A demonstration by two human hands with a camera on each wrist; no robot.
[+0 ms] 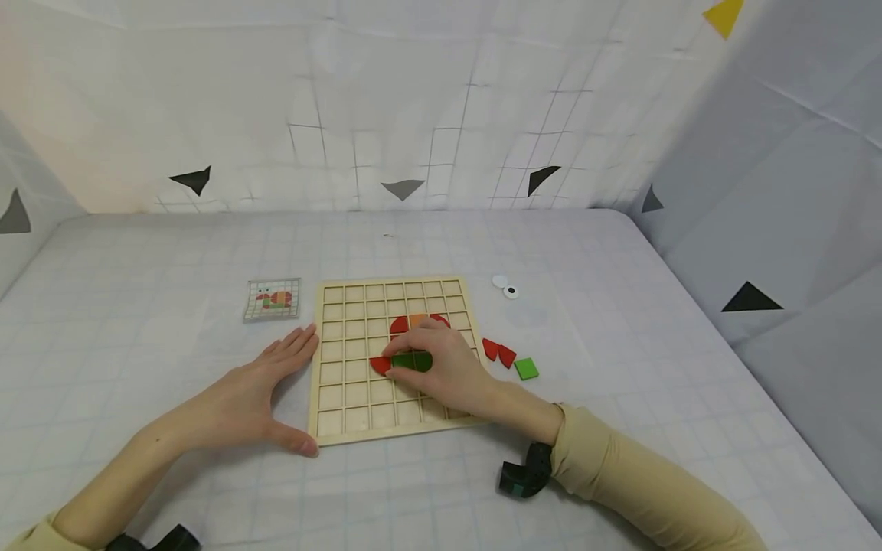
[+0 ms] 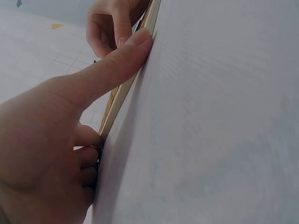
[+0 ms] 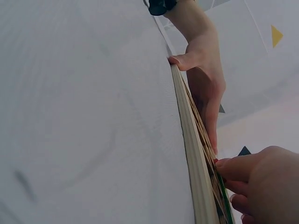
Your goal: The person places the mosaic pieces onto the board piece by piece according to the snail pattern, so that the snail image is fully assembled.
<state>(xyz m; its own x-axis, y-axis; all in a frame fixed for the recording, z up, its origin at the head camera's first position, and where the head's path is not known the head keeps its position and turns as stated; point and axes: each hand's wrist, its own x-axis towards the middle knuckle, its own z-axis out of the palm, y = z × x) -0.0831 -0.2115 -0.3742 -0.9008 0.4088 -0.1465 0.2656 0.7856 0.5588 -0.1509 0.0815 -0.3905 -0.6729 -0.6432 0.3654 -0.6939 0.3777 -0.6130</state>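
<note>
A wooden grid board (image 1: 344, 394) lies on the table. My right hand (image 1: 444, 363) is over its middle, with thumb and index finger pinching a red quarter-circle piece (image 1: 379, 366) at a grid cell. Green square pieces (image 1: 412, 362) sit beside that piece, partly under the hand. Above them in the grid are another red piece (image 1: 399, 324) and an orange piece (image 1: 416, 319); the hand hides part of this group. My left hand (image 1: 241, 402) is spread along the board's left side, fingertips and thumb touching the edge, as the left wrist view shows the thumb (image 2: 117, 63) against it.
Right of the board lie two loose red pieces (image 1: 507, 356), a green square (image 1: 527, 369) and two white discs, one a black-dotted eye (image 1: 511, 291). A small picture card (image 1: 272, 299) with a coloured grid design lies at the board's upper left.
</note>
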